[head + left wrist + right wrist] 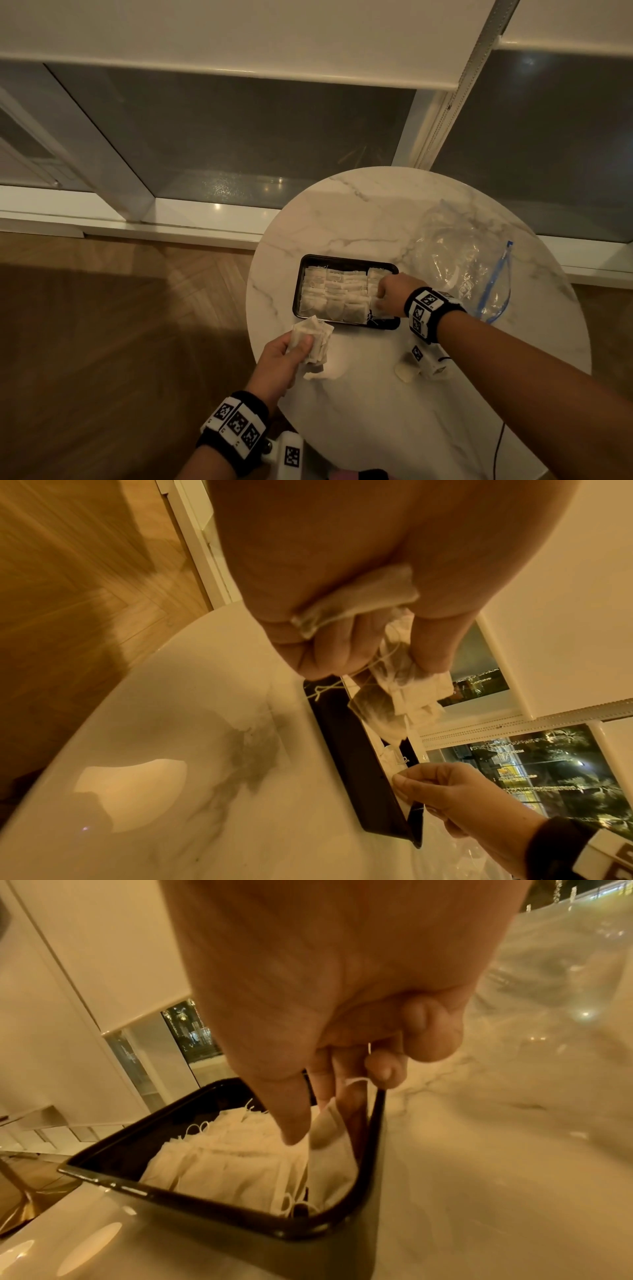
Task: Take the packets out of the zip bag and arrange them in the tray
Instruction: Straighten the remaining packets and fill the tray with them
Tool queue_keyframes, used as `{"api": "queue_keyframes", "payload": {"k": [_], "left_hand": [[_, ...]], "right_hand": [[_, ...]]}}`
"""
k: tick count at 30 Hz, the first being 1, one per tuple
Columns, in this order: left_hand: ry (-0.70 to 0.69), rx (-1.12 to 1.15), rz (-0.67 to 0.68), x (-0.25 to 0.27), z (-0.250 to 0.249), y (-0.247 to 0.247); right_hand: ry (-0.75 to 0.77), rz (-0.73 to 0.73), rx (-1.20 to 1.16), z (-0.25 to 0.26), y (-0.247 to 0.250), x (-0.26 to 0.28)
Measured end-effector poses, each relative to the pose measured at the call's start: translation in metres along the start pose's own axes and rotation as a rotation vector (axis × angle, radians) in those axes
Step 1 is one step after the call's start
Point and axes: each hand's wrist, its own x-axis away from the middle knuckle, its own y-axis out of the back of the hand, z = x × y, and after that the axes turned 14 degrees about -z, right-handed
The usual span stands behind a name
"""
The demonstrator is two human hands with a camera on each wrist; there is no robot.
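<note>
The task is looking well advanced: the black tray (346, 259) on the marble counter (376, 411) is carrying rows of pale packets (334, 294) covering nearly its whole floor, while the clear zip bag (469, 263) is lying crumpled at the right of the counter, apart from the tray and seemingly emptied, though its creased plastic is making that hard to confirm. The right hand (390, 294) is reaching into the tray's right end, its thumb and fingers pinching one packet (329, 1139) and easing it down against the tray wall beside those already laid. The left hand (284, 356) is hovering just off the tray's near-left corner, its fingers curled tight around a small bunch of packets (315, 342) with strings dangling, waiting to be fed across. What is remaining, judging by this, is setting down the packet now being placed and then working through the handful in the left hand, with little free room showing in the tray for them.
</note>
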Motion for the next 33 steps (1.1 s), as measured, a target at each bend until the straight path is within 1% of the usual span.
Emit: {"api": "queue_keyframes", "payload": {"k": [2,6,11,13,15,18,20,25,29,33], "left_hand": [[0.000,0.007,0.000,0.001,0.001,0.000],[0.004,0.015,-0.003,-0.001,0.004,0.001],[0.001,0.047,0.002,-0.003,0.011,0.003],[0.004,0.051,0.002,-0.004,0.012,0.003],[0.008,0.045,-0.003,-0.006,0.012,0.004],[0.015,0.046,-0.008,-0.008,0.013,0.004],[0.017,0.047,-0.011,-0.010,0.013,0.004],[-0.011,0.040,-0.004,-0.014,0.011,0.007],[-0.014,0.038,-0.008,-0.016,0.011,0.010],[-0.010,0.042,-0.001,-0.016,0.009,0.012]], "right_hand": [[-0.006,-0.012,0.005,0.004,-0.003,-0.002],[-0.080,-0.062,-0.023,0.007,-0.006,-0.006],[-0.199,-0.058,-0.190,0.005,-0.006,-0.011],[-0.192,-0.071,-0.216,0.003,-0.007,-0.013],[-0.176,-0.049,-0.220,0.001,-0.006,-0.014],[-0.129,-0.002,-0.164,-0.002,-0.007,-0.019],[-0.101,0.003,-0.110,-0.001,-0.006,-0.022],[-0.103,0.022,-0.034,0.007,-0.001,-0.025],[-0.104,-0.008,0.063,0.012,-0.008,-0.027],[-0.062,0.013,0.163,0.014,-0.009,-0.032]]}}
